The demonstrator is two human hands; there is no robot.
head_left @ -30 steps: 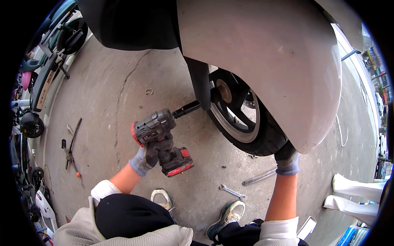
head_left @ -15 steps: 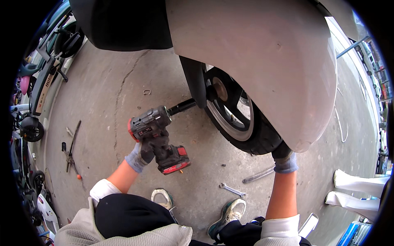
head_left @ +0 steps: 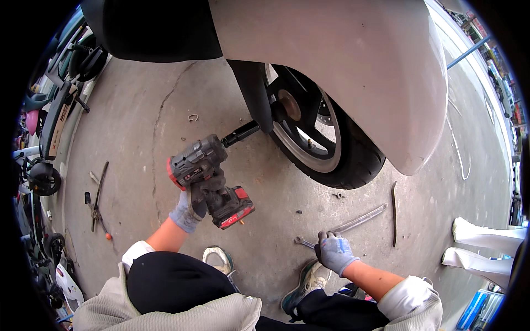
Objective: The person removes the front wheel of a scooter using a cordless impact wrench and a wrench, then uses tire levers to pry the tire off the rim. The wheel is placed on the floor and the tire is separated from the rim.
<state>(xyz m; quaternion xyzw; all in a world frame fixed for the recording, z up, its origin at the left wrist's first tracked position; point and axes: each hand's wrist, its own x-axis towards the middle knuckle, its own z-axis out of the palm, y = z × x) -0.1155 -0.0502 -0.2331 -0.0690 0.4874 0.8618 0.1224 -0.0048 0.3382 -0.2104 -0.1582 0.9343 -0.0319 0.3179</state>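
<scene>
My left hand [head_left: 187, 212], in a grey-blue glove, is closed round the grip of a black-and-red cordless impact wrench [head_left: 200, 165]. Its long black socket [head_left: 241, 134] points at the lower end of the black fork leg [head_left: 251, 96], beside the front wheel [head_left: 314, 132]. My right hand [head_left: 335, 254], gloved too, is low over the floor in front of my shoe. Its fingers are curled over a silver wrench [head_left: 302, 241], whose one end shows past the glove. The hand hides the rest of that wrench.
A pale body panel [head_left: 331, 60] overhangs the wheel. On the concrete lie a flat metal bar [head_left: 361, 218], a thin dark bar [head_left: 394, 215] and a small dark nut [head_left: 299, 212]. More tools [head_left: 96, 209] lie at left, near parked scooters [head_left: 63, 116]. Someone's white-clad legs [head_left: 486, 240] are at right.
My right hand has left the tyre's underside and come down toward me, onto the silver wrench. The left hand still holds the impact wrench at the fork. The view has shifted slightly.
</scene>
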